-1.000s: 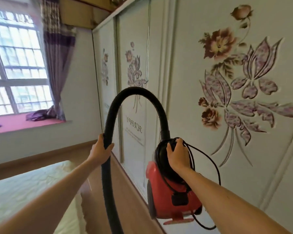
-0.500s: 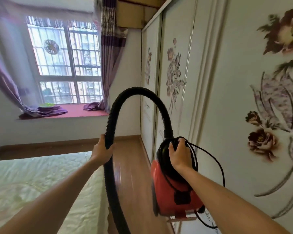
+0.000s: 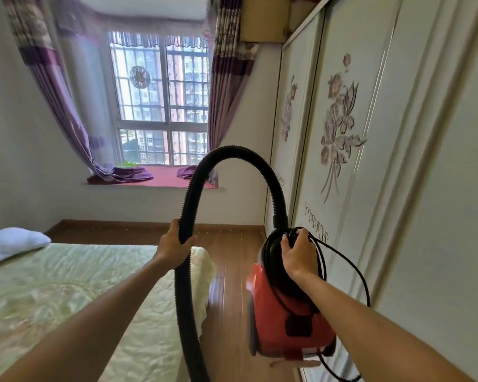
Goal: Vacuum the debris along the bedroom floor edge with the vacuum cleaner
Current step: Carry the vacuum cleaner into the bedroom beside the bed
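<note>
The vacuum cleaner (image 3: 284, 321), a compact red canister with a black top and a looping black cord (image 3: 357, 274), is hanging clear of the wooden floor (image 3: 232, 260), between the bed (image 3: 66, 285) and the wardrobe doors (image 3: 340, 166). The right hand (image 3: 298, 255) is clamping curled fingers on its top, apparently carrying it toward the floor edge. The left hand (image 3: 174, 249) is clasping the ribbed black hose (image 3: 232, 152) below its arch, probably keeping it from swinging.

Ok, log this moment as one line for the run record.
stage: carrying | left hand: grips hose | right hand: grips vacuum cleaner top, body looks lifted | nozzle: out of view | path: between bed and wardrobe
</note>
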